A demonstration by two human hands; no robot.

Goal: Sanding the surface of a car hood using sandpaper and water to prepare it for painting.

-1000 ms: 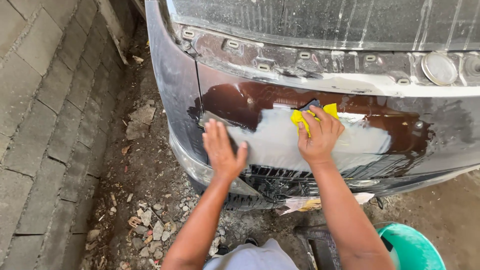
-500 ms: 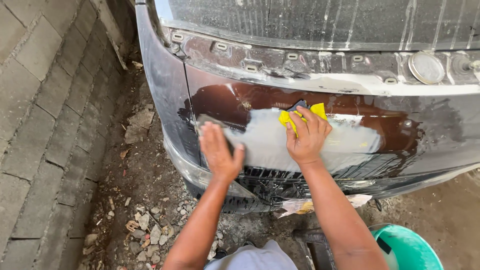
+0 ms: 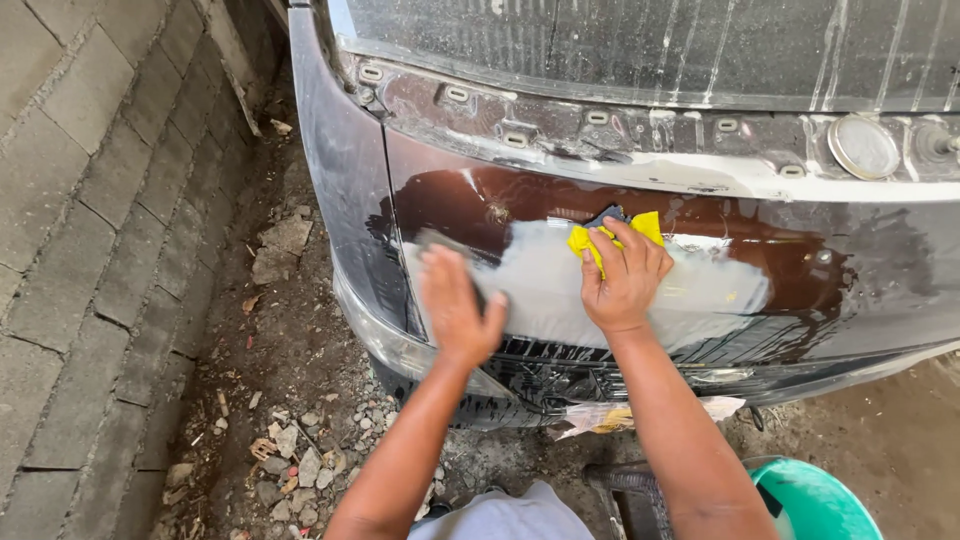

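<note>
Teal bucket (image 3: 815, 505) nearest, cut off at frame bottom, well below right hand (image 3: 622, 280). Left hand (image 3: 458, 305) flat on wet pale patch (image 3: 545, 285), fingers together, motion-blurred; possibly a dark sanding block under fingertips, hard to tell. Right hand pressing yellow cloth (image 3: 612, 235) on dark bumper (image 3: 860, 270), fingers spread over it, cloth poking out above fingertips. Patch long axis left-right, extending right of right-hand fingers. Cloth mostly hidden under palm.

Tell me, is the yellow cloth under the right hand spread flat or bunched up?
Bunched up: the yellow cloth shows crumpled folds poking out above the right hand, which presses it against the car panel.
</note>
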